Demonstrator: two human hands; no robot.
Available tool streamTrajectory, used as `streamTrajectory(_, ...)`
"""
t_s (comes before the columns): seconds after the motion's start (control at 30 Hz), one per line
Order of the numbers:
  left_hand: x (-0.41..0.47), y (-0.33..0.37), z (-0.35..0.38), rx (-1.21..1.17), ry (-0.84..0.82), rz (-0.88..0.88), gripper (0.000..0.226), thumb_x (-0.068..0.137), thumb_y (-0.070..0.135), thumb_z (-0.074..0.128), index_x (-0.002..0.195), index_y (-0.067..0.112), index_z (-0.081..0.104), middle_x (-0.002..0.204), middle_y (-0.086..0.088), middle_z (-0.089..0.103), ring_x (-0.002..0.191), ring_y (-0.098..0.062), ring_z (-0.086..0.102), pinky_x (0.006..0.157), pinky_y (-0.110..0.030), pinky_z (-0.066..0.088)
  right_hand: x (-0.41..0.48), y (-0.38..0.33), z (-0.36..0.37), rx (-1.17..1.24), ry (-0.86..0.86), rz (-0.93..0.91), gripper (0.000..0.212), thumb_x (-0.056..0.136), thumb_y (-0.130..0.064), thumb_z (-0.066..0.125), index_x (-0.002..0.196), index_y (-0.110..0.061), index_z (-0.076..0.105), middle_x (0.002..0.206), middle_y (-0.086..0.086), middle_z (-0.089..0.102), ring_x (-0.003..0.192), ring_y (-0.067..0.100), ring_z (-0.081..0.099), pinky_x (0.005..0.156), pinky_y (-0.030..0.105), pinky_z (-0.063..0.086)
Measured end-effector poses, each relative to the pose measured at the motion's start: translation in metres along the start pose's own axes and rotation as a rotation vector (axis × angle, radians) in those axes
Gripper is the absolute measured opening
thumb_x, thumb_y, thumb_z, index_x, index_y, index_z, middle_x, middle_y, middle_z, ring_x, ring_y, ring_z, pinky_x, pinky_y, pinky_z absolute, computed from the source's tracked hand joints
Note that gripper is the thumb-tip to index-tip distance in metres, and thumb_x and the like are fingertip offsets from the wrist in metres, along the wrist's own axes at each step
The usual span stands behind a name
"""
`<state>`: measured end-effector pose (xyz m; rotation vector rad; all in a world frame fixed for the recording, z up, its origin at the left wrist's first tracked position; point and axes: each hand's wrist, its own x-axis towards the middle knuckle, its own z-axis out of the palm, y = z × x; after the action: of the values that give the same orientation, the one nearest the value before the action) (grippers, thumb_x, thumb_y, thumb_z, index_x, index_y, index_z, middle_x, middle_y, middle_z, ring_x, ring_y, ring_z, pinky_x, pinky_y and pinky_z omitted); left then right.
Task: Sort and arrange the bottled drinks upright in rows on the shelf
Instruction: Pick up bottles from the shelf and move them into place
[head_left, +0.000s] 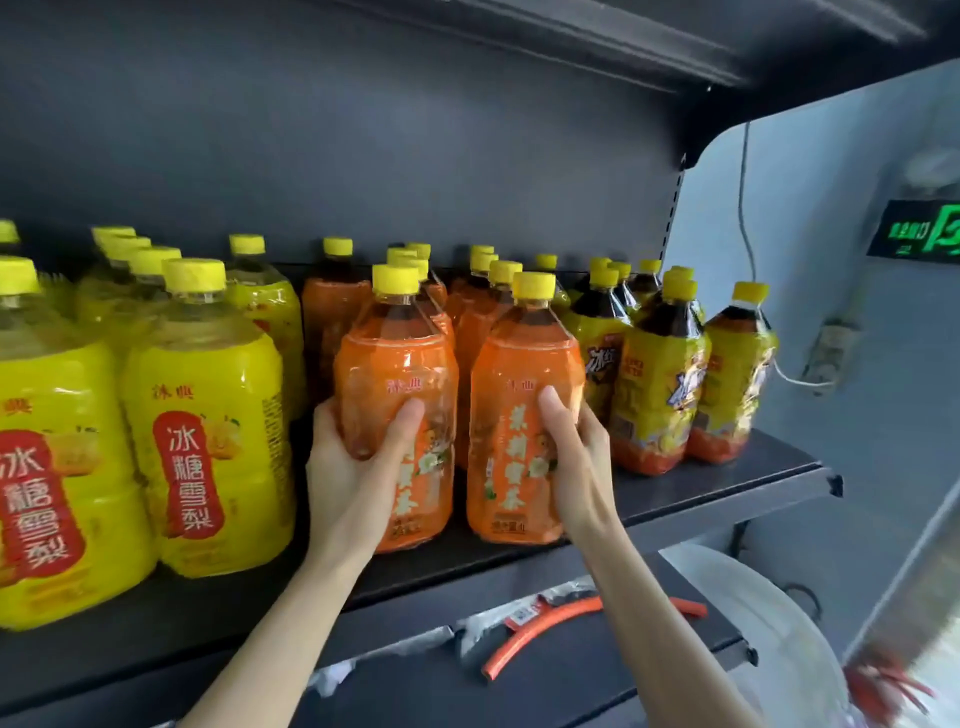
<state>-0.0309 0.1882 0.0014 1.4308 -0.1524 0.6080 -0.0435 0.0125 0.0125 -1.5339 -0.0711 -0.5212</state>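
A shop is shown. A dark metal display shelf is stocked with many identical drinks, yellow bottles beside orange bottles, grouped in rows by label colour. A lit green exit sign is mounted on the right wall.

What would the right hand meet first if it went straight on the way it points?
The right hand grips the front orange bottle; pushed on, that bottle would probably hit the orange bottle behind it, though depth is unclear.
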Motion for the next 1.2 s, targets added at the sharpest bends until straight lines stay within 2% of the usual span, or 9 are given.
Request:
streamTrajectory(0.17,0.0,-0.005,0.004,0.022,0.03,0.011,0.061,0.056,0.073,0.064,0.108,0.047,0.046,0.105,0.024,0.059,0.089,0.014,0.06,0.06,-0.005,0.047,0.02,0.008,-0.001,-0.018,-0.014,-0.012,0.053,0.059,-0.078,0.054,0.098,-0.043,0.053,0.127,0.003,0.052,0.111,0.018,0.059,0.097,0.046,0.05)
streamTrajectory(0.27,-0.003,-0.006,0.007,0.032,0.055,0.031,0.053,0.067,0.066,0.069,0.109,0.045,0.045,0.107,0.021,0.058,0.088,0.017,0.058,0.059,-0.003,0.046,0.026,0.014,-0.004,0.016,-0.071,-0.005,0.058,0.063,-0.075,0.058,0.109,-0.04,0.051,0.122,0.003,0.06,0.109,0.017,0.063,0.095,0.046,0.052)
streamTrajectory(0.4,-0.007,-0.004,0.013,0.074,0.108,0.068,0.073,0.066,0.061,0.066,0.127,0.031,0.039,0.11,0.023,0.052,0.088,0.022,0.055,0.061,-0.001,0.045,0.029,0.016,-0.009,-0.028,-0.099,-0.024,0.074,0.063,-0.078,0.057,0.12,-0.031,0.051,0.121,0.002,0.061,0.109,0.02,0.062,0.095,0.048,0.051)
streamTrajectory(0.5,-0.011,-0.002,0.017,0.108,0.128,0.106,0.071,0.073,0.053,0.064,0.13,0.029,0.029,0.114,0.023,0.046,0.092,0.024,0.051,0.067,0.0,0.044,0.031,0.017,-0.011,-0.093,-0.122,-0.033,0.083,0.062,-0.083,0.053,0.126,-0.03,0.048,0.126,0.0,0.058,0.113,0.02,0.06,0.097,0.049,0.05)
streamTrajectory(0.73,-0.023,-0.001,0.019,0.177,0.054,0.072,0.066,0.078,0.054,0.055,0.134,0.036,0.027,0.122,0.023,0.047,0.105,0.019,0.05,0.075,-0.006,0.047,0.029,0.013,-0.015,-0.205,-0.131,-0.072,0.09,0.064,-0.085,0.046,0.135,-0.03,0.043,0.13,-0.003,0.055,0.115,0.018,0.058,0.099,0.049,0.048)
streamTrajectory(0.83,-0.026,-0.003,0.017,0.304,0.087,0.068,0.078,0.076,0.058,0.052,0.144,0.031,0.025,0.135,0.005,0.038,0.117,-0.002,0.045,0.091,-0.018,0.042,0.027,0.011,-0.017,-0.21,-0.147,-0.097,0.088,0.067,-0.084,0.048,0.139,-0.037,0.034,0.134,-0.006,0.054,0.118,0.017,0.057,0.101,0.049,0.047)
streamTrajectory(0.97,-0.032,0.002,0.017,0.459,0.142,0.12,0.08,0.077,0.057,0.051,0.145,0.02,0.03,0.135,-0.006,0.039,0.115,-0.007,0.042,0.083,-0.004,0.034,0.022,0.009,-0.018,-0.214,-0.179,-0.098,0.089,0.07,-0.081,0.047,0.145,-0.04,0.025,0.136,-0.007,0.054,0.121,0.016,0.056,0.102,0.048,0.046)
streamTrajectory(1.07,-0.041,0.006,0.015,0.483,0.095,0.141,0.077,0.08,0.055,0.052,0.146,0.02,0.029,0.139,-0.002,0.045,0.124,-0.011,0.045,0.095,-0.02,0.042,0.018,0.005,-0.024,-0.246,-0.215,-0.09,0.092,0.073,-0.082,0.048,0.148,-0.035,0.022,0.135,-0.007,0.056,0.12,0.016,0.056,0.101,0.047,0.047)
streamTrajectory(1.2,-0.057,0.01,0.011,0.625,0.129,0.169,0.071,0.085,0.044,0.059,0.144,0.013,0.035,0.137,-0.005,0.048,0.125,-0.017,0.047,0.098,-0.036,0.047,0.01,-0.003,-0.038,-0.354,-0.241,-0.093,0.095,0.074,-0.076,0.05,0.151,-0.028,0.025,0.137,-0.001,0.055,0.12,0.02,0.057,0.098,0.047,0.05)
